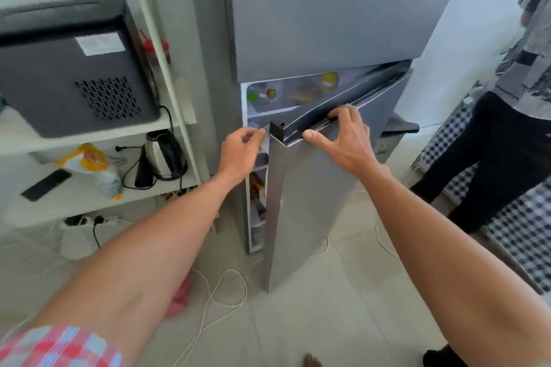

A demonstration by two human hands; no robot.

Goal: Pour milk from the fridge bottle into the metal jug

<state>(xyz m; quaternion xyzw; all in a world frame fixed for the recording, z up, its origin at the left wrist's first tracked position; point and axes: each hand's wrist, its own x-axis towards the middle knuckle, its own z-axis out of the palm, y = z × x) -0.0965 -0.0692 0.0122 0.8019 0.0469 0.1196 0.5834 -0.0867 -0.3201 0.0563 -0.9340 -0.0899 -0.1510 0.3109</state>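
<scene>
The grey fridge's lower door (pixel 310 188) stands partly ajar, leaving a narrow gap on its left side. My right hand (pixel 343 140) grips the top edge of this door, fingers over the rim and thumb in front. My left hand (pixel 241 152) is at the gap beside the door's top corner, fingers loosely curled with nothing seen in them. Just above its fingertips a small blue-and-white cap (pixel 253 125) shows inside the fridge; the bottle under it is hidden. Jars and food (pixel 298 91) sit on the top inner shelf.
White shelves on the left hold a black microwave (pixel 74 68), an electric kettle (pixel 162 155), a phone (pixel 46 185) and a yellow bag (pixel 89 161). Cables (pixel 220 298) trail over the tiled floor. A person in dark trousers (pixel 492 158) stands at the right by a checked cloth (pixel 512 232).
</scene>
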